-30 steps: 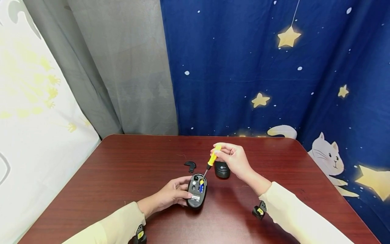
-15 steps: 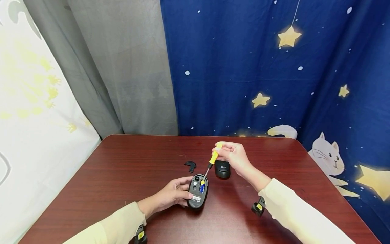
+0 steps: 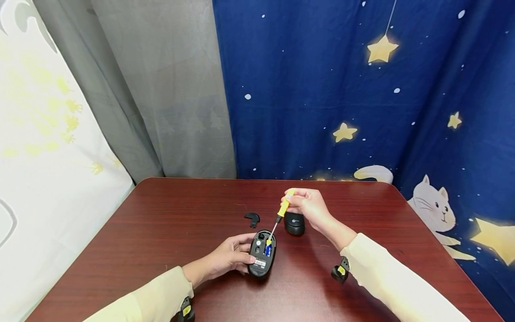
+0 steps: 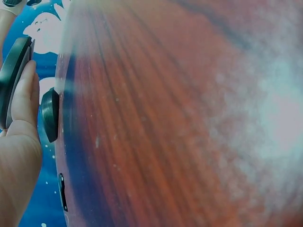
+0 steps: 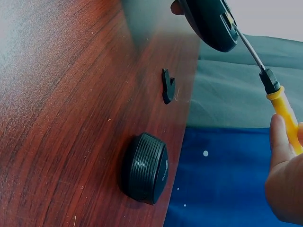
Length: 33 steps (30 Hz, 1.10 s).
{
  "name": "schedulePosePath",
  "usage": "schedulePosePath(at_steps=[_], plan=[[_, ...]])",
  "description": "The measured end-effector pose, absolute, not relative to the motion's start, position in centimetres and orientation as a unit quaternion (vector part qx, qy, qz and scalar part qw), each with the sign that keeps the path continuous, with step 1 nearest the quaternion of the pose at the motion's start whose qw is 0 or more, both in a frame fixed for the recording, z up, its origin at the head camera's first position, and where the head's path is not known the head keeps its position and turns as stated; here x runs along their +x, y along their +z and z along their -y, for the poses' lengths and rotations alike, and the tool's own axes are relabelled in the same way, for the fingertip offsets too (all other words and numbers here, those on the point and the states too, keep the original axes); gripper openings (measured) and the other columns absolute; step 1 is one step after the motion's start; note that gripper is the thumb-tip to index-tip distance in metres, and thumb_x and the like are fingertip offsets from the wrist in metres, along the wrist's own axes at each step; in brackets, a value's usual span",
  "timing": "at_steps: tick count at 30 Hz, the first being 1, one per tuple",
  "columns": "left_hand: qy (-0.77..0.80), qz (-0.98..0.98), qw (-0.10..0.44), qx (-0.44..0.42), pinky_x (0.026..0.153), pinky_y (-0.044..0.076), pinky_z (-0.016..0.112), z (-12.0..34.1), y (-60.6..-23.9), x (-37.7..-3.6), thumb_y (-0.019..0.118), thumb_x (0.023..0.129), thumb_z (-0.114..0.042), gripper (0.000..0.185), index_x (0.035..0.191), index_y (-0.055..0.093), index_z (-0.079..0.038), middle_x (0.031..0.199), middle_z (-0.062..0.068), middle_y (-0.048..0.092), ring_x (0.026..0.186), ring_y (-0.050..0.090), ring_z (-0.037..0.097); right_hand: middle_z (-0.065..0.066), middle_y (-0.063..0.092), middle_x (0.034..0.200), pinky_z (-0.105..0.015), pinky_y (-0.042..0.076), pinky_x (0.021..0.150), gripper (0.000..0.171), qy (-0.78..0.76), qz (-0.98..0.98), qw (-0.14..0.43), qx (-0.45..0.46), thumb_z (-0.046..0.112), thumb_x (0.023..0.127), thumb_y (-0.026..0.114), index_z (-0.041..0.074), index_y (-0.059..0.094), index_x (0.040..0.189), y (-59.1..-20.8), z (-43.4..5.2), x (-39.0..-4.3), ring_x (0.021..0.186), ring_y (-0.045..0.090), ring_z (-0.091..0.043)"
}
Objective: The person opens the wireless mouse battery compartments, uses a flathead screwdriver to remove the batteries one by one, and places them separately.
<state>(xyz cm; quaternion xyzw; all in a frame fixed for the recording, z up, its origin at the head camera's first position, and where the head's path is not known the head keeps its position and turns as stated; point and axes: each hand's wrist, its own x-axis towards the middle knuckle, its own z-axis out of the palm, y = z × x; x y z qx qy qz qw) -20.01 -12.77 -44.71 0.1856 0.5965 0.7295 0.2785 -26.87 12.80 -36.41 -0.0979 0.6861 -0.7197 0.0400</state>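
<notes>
A black computer mouse [image 3: 262,254] lies upside down on the dark red table [image 3: 169,232], its battery bay open with a blue and yellow battery showing. My left hand [image 3: 229,257] grips the mouse [image 4: 12,71] from its left side. My right hand [image 3: 307,206] pinches the yellow handle of a small screwdriver [image 3: 281,214], whose metal tip reaches into the open bay. In the right wrist view the screwdriver [image 5: 277,106] slants up to the mouse [image 5: 210,23].
A small black cover piece [image 3: 252,218] lies on the table behind the mouse. A round black ribbed object [image 3: 294,223] sits just under my right hand, also seen as a ribbed object [image 5: 147,168]. Curtains hang behind the table's far edge.
My right hand and the screwdriver handle have shifted slightly right and down; the mouse has turned a little. My left hand keeps its hold.
</notes>
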Motion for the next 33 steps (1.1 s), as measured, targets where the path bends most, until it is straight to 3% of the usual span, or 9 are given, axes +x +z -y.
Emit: schedulePosePath(at_steps=[33], plan=[[0.734,-0.588,0.281,0.192,0.062,0.056,0.03,12.6,-44.7,-20.0,0.065,0.085,0.003,0.071,0.147,0.031,0.003,0.124,0.021,0.061,0.089,0.068,0.023,-0.014,0.071,0.088,-0.029,0.057,0.07,0.024,-0.737,-0.672,0.075,0.011,-0.001,0.093,0.061,-0.015,0.06,0.112,-37.6,-12.9,-27.3,0.072,0.069,-0.015]])
